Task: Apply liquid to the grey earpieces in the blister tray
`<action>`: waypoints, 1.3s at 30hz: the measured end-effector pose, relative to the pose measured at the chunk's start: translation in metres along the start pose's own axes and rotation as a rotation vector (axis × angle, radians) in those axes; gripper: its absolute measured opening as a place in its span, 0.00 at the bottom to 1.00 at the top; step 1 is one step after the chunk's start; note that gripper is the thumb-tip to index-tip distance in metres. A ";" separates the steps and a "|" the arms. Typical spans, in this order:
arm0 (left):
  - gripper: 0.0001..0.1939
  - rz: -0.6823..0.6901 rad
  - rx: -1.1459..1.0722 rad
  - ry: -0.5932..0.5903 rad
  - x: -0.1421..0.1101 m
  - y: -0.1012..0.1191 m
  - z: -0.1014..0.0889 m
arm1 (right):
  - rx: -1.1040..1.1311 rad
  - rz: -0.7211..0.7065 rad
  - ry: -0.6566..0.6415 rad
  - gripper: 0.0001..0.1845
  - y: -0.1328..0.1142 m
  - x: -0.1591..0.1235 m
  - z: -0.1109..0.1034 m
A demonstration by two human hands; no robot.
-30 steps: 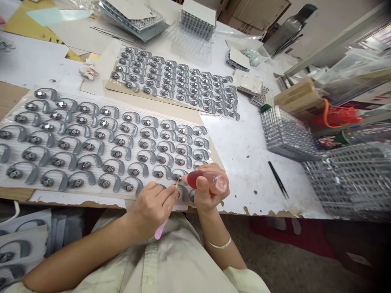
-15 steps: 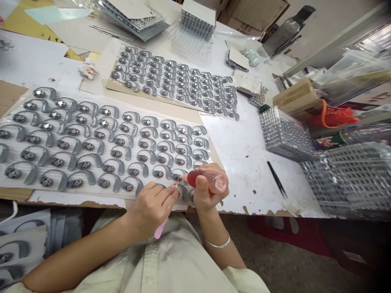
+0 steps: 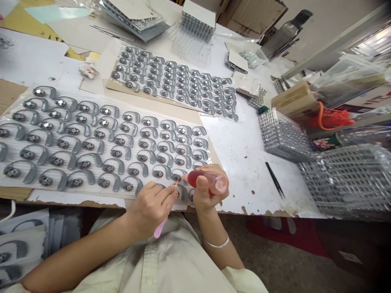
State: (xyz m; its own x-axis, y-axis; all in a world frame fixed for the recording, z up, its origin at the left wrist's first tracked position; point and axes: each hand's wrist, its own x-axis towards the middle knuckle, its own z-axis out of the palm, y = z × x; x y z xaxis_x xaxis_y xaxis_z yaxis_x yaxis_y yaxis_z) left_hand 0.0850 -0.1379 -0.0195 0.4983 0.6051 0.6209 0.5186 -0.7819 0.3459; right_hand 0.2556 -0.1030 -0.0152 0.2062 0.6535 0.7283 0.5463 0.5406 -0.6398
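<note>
The left hand (image 3: pixel 152 209) pinched a slim pink-handled applicator (image 3: pixel 160 228) firmly, its fine tip at a grey earhook piece (image 3: pixel 176 176) low on the right of the ribbed plastic sheet (image 3: pixel 91 192), while the right hand (image 3: pixel 207 196) clasped a translucent red squeeze bottle (image 3: pixel 207 181) just beside it, the hands kept close, which suited a steady tip.

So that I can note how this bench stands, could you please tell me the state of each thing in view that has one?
Left hand: closed around a pink-handled applicator, its tip raised.
Right hand: gripping a red translucent squeeze bottle.
Squeeze bottle: nearly level, nozzle pointing left towards the applicator tip.
Grey hook-shaped earpieces: laid in rows on a ribbed plastic sheet.
Black tweezers: lying shut on the white table.
</note>
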 end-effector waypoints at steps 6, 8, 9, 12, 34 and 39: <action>0.09 -0.004 -0.009 -0.011 -0.002 -0.001 0.002 | -0.023 -0.013 0.013 0.08 0.000 -0.001 -0.001; 0.09 -0.006 -0.005 -0.013 -0.002 -0.001 0.002 | -0.018 -0.034 0.022 0.08 0.000 -0.002 -0.001; 0.09 -0.009 -0.002 -0.013 -0.002 -0.001 0.002 | -0.016 -0.045 0.023 0.08 -0.001 -0.002 -0.001; 0.09 -0.010 0.008 -0.006 0.000 -0.001 0.002 | -0.014 -0.061 0.025 0.07 -0.002 -0.002 -0.001; 0.07 -0.007 0.002 0.013 -0.001 -0.001 0.001 | 0.001 -0.032 0.066 0.08 0.001 -0.004 -0.001; 0.08 -0.015 0.007 0.007 -0.003 -0.002 0.003 | 0.001 -0.027 0.058 0.07 0.002 -0.005 -0.003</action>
State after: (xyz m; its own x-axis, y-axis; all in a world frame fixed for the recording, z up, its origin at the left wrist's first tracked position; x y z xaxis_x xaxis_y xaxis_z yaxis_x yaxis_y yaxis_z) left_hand 0.0842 -0.1376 -0.0246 0.4854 0.6160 0.6204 0.5312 -0.7714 0.3503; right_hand 0.2581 -0.1072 -0.0192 0.2376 0.6068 0.7585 0.5515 0.5585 -0.6196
